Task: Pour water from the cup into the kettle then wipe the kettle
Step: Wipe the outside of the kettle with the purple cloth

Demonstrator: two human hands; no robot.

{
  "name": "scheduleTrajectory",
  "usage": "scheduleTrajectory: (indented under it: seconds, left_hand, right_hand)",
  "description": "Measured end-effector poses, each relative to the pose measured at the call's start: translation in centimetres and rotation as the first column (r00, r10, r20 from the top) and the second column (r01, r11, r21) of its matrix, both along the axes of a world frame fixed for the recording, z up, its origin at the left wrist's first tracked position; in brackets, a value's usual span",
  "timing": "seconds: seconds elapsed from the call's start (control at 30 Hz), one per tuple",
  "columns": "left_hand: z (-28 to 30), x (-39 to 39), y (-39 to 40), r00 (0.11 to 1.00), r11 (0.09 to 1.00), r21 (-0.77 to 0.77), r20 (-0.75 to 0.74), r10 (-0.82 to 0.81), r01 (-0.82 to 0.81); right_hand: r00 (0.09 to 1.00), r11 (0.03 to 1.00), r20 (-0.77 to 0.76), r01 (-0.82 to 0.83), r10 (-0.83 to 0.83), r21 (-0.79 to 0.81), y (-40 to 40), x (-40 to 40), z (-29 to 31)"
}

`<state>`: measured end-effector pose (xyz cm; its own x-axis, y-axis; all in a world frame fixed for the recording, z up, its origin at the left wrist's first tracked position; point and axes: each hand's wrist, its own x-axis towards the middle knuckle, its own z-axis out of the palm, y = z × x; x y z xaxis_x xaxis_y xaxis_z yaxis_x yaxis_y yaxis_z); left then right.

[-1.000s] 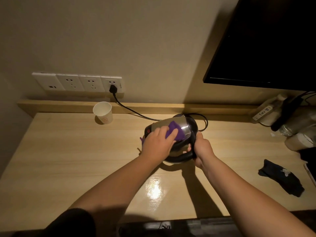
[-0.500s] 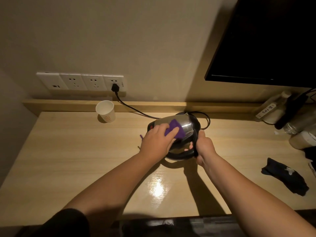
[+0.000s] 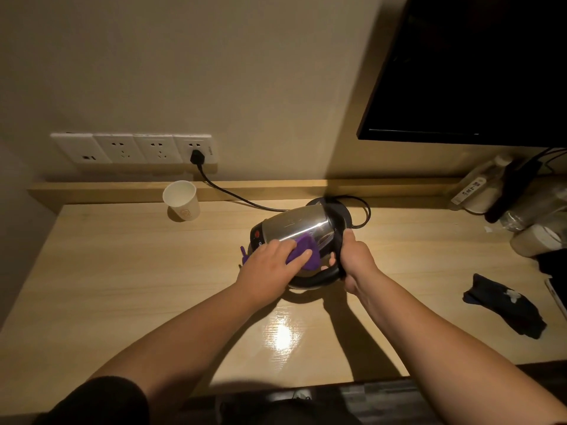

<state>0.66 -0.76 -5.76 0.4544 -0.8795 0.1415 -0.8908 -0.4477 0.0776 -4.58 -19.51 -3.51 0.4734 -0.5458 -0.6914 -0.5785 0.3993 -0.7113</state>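
Note:
A steel kettle (image 3: 294, 225) with a black lid and handle stands near the middle of the wooden desk (image 3: 122, 286), tilted towards me. My left hand (image 3: 270, 265) presses a purple cloth (image 3: 302, 251) against the kettle's shiny side. My right hand (image 3: 356, 259) grips the kettle's black handle on the right. A white paper cup (image 3: 181, 200) stands upright at the back left of the desk, apart from both hands. Its inside is not clear to see.
The kettle's black cord (image 3: 239, 196) runs to a plug in the wall sockets (image 3: 135, 148). A dark screen (image 3: 475, 65) hangs at the upper right. Bottles and bags (image 3: 503, 197) crowd the right edge, and a dark cloth (image 3: 503, 305) lies on the desk there.
My left hand has slid the purple cloth down the kettle's side towards me, baring more steel. My right hand stays on the handle.

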Motion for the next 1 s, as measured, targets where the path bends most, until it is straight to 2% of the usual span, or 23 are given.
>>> scheduleTrajectory:
  seconds: [0.43, 0.67, 0.7, 0.73, 0.77, 0.8, 0.83, 0.87, 1.0]
  left_hand:
    - [-0.9, 0.2, 4.8, 1.0, 0.998, 0.055, -0.004, 0.027, -0.027]
    - [-2.0, 0.4, 6.2, 0.992, 0.994, 0.035, -0.066, 0.104, -0.102]
    - [-2.1, 0.5, 6.1, 0.977, 0.983, -0.005, -0.111, 0.18, -0.182]
    - [-1.9, 0.8, 6.1, 0.916, 0.933, -0.054, -0.216, 0.338, -0.357]
    - [-1.5, 1.5, 6.1, 0.777, 0.812, -0.073, -0.351, 0.522, -0.579]
    - [-1.3, 2.7, 6.3, 0.597, 0.654, -0.039, -0.453, 0.662, -0.755]
    - [-1.3, 3.7, 6.9, 0.452, 0.536, 0.02, -0.514, 0.73, -0.844]
    - [-1.4, 4.6, 7.5, 0.4, 0.503, 0.054, -0.536, 0.743, -0.863]
    - [-0.8, 5.8, 7.8, 0.462, 0.562, -0.036, -0.614, 0.64, -0.827]
  right_hand:
    - [0.998, 0.998, 0.014, -0.057, 0.057, -0.026, 0.1, 1.0, 0.2]
    - [0.999, 0.999, 0.037, -0.034, 0.036, -0.03, 0.3, 1.5, 0.9]
    - [0.999, 0.999, 0.038, -0.035, 0.036, -0.034, 0.3, 1.5, 1.0]
    - [0.999, 0.999, 0.039, -0.034, 0.036, -0.038, 0.2, 1.5, 1.1]
    - [0.999, 0.998, 0.04, -0.035, 0.037, -0.048, -0.1, 1.4, 1.2]
    - [0.998, 0.997, 0.037, -0.038, 0.041, -0.067, -0.3, 1.2, 1.2]
    - [0.998, 0.995, 0.032, -0.045, 0.048, -0.09, -0.6, 1.0, 1.2]
    - [0.998, 0.992, 0.032, -0.057, 0.061, -0.113, -0.8, 0.7, 1.1]
    - [0.989, 0.977, 0.051, -0.125, 0.136, -0.17, -1.5, -0.5, 0.7]
